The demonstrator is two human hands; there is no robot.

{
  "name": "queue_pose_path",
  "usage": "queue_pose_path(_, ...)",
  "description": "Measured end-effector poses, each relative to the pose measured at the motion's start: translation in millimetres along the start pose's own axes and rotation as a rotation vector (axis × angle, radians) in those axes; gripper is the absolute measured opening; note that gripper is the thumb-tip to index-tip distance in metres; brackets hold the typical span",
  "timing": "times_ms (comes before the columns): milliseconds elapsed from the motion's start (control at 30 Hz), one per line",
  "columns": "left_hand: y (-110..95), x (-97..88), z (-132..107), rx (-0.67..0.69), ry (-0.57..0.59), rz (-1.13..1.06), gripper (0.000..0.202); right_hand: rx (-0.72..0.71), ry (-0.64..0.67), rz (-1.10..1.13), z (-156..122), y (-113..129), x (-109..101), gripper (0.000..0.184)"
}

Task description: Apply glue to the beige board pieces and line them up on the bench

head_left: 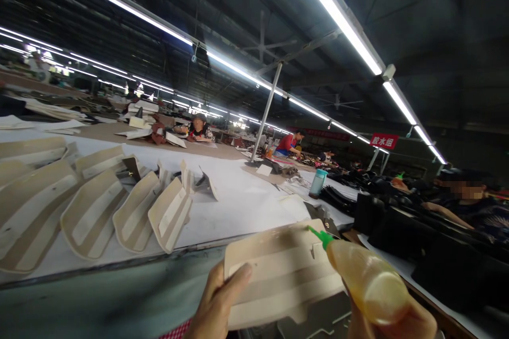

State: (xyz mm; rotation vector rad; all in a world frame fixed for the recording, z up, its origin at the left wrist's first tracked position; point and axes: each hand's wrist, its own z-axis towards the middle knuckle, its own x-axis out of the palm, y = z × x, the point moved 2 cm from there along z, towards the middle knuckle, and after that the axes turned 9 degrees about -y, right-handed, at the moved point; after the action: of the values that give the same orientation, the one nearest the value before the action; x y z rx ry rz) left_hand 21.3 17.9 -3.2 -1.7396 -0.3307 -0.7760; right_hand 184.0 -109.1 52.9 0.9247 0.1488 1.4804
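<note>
My left hand grips the left edge of a beige panel, its thumb lying on the face. The panel carries paler strips and a small slot near its right side. In my right hand is a squeeze bottle of amber liquid. Its green nozzle points left, with the tip at the panel's upper right edge; whether it touches I cannot tell. Most of the right hand's fingers are hidden behind the bottle. Below the panel lie dark pieces, partly covered.
Several similar curved beige panels stand on the white-covered table at left. A turquoise bottle and black stacked pieces are to the right. A metal pole rises behind. Co-workers sit farther back and at the right.
</note>
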Motion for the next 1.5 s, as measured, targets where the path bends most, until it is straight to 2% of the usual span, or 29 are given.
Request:
queue_pose_path(67, -1, -1.2, 0, 0.0, 0.015, 0.018, 0.069, 0.017, -0.085, -0.028, 9, -3, 2, 0.047)
queue_pose_path(267, 2, -5.1, 0, -0.002, 0.031, 0.076, 0.068, -0.014, 0.019, 0.032, 13, -9, 0, 0.044)
queue_pose_path(433, -1, -3.0, 0, 0.017, 0.062, 0.079, 0.066, 0.042, -0.082, -0.037, 15, -2, -1, 0.047)
queue_pose_path(533, -4, -3.0, 2, 0.039, 0.061, 0.076, 0.062, 0.09, -0.076, -0.088, 20, 1, 0, 0.049)
queue_pose_path(700, -12, -1.9, 4, 0.052, 0.143, 0.073, 0.052, 0.114, -0.062, -0.067, 29, 1, 1, 0.055)
queue_pose_path(867, -18, -0.7, 4, 0.071, 0.171, 0.111, 0.05, 0.133, -0.067, -0.061, 31, 6, 0, 0.058)
queue_pose_path(1100, -18, -5.8, 12, 0.125, 0.226, 0.167, 0.048, 0.069, -0.072, -0.065, 35, -15, -6, 0.06)
queue_pose_path(1367, -27, -7.0, 14, 0.085, 0.18, 0.103, 0.046, 0.038, -0.046, 0.001, 32, -23, -7, 0.05)
queue_pose_path(1500, -31, -7.4, 15, 0.072, 0.171, 0.107, 0.054, 0.056, -0.048, -0.048, 35, -30, -11, 0.052)
